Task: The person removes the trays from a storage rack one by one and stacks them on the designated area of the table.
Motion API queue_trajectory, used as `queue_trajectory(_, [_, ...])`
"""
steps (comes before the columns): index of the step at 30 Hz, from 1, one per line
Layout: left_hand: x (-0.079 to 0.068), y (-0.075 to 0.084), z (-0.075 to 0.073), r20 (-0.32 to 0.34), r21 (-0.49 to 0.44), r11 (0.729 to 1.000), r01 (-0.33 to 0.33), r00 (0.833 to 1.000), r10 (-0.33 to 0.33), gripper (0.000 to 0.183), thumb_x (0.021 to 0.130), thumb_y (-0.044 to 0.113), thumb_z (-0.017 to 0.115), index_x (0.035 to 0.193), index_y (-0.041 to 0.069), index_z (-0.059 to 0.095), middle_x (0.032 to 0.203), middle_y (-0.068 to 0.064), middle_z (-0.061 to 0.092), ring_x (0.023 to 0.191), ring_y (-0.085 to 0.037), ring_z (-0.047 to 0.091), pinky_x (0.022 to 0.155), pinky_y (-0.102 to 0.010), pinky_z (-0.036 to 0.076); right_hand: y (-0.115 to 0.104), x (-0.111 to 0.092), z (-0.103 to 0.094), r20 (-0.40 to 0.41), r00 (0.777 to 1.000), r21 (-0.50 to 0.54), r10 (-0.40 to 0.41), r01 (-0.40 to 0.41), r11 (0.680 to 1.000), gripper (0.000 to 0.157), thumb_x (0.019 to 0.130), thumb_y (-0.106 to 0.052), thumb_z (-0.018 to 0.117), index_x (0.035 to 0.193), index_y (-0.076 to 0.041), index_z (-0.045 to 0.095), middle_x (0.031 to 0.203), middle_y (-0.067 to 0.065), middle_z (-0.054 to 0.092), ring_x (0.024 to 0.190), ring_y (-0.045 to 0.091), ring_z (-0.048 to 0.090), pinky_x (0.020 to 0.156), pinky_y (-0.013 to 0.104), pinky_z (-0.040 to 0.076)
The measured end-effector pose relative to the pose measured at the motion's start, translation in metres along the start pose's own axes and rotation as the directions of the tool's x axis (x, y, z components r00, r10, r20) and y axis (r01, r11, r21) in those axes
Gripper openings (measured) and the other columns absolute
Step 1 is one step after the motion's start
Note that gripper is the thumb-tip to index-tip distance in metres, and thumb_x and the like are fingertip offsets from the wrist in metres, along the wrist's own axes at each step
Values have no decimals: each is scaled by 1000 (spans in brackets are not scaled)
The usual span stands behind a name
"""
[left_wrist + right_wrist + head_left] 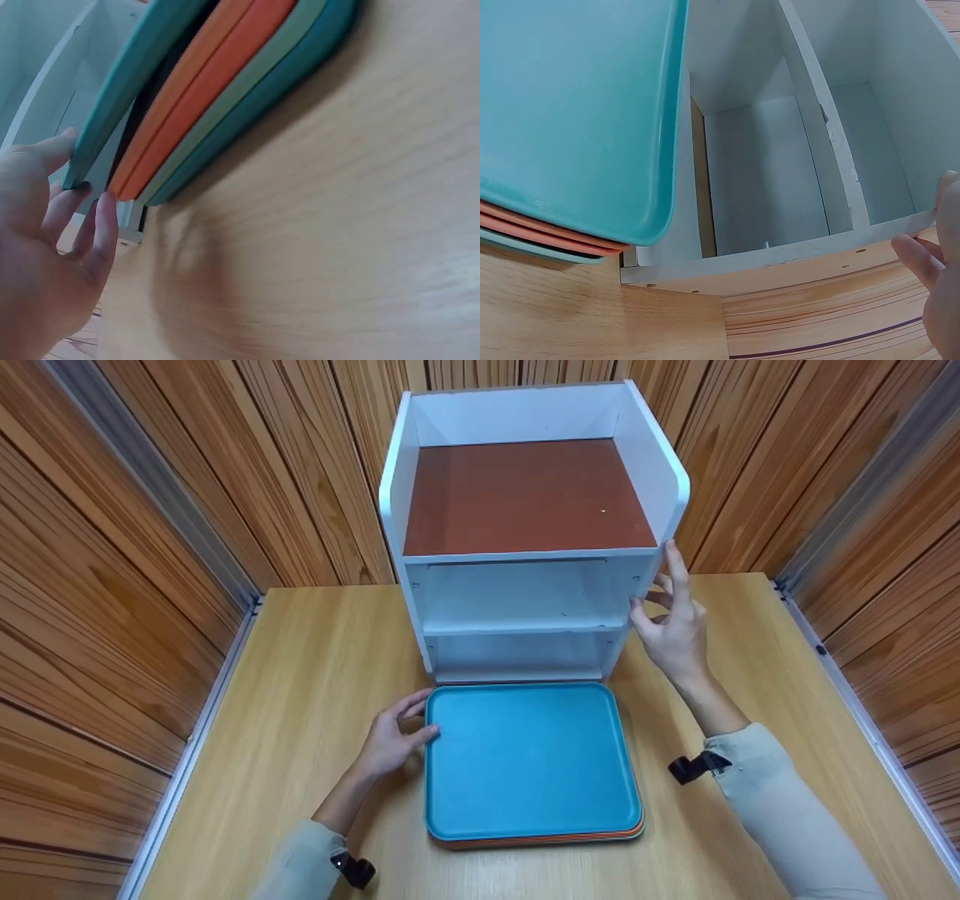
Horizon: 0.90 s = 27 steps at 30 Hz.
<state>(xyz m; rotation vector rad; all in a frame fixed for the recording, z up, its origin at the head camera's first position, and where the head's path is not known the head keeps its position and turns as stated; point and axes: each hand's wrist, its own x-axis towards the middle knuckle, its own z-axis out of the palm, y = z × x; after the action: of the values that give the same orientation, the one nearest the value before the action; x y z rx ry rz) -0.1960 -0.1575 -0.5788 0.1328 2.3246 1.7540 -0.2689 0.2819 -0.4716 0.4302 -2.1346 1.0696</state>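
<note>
A stack of rectangular trays lies in front of a white shelf unit [525, 628]. On top is a blue tray [529, 761]; orange trays [187, 97] and a pale green tray [244, 86] show beneath it. My left hand [394, 739] pinches the blue tray's left edge, thumb above and fingers below. In the left wrist view, a dark gap separates that edge from the orange tray under it. My right hand [675, 626] holds the front edge of the unit's right side panel [802, 255], its thumb at the front and its other fingers along the outer side.
The unit has a brown top surface [525, 499] between raised white walls, and two compartments below. It stands on a wooden table [315, 660]. Wood-patterned panels [300, 457] rise behind and at both sides, with metal rails [187, 757] along the table's sides.
</note>
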Motion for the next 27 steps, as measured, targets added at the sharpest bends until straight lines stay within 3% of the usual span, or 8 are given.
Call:
queue_trajectory(6, [-1,-6,1,22,-29,1000,6,1000,-5,66,110,10,72,171,6,46,170,-14,58,161,-40,54,129,-59,49,2,0,0,-15,1000,7,1,-1,1000,80,103,0,72,172,-3,31,139,34,75,108,53,82,75,0,51])
queue_trajectory(18, [-1,-11,1,105,20,1000,10,994,-12,65,113,11,66,173,7,42,178,-15,48,169,-41,42,136,-59,39,3,1,1,1,1000,4,1,-1,1000,81,103,0,73,173,-6,32,143,34,73,111,51,82,75,3,53])
queue_trajectory(27, [-3,-14,-1,133,31,999,-18,991,14,65,115,17,64,174,4,38,176,-23,49,164,-45,49,133,-60,44,0,1,1,1,1000,3,11,-11,1000,81,103,0,73,173,-5,31,144,33,73,111,52,82,76,1,52])
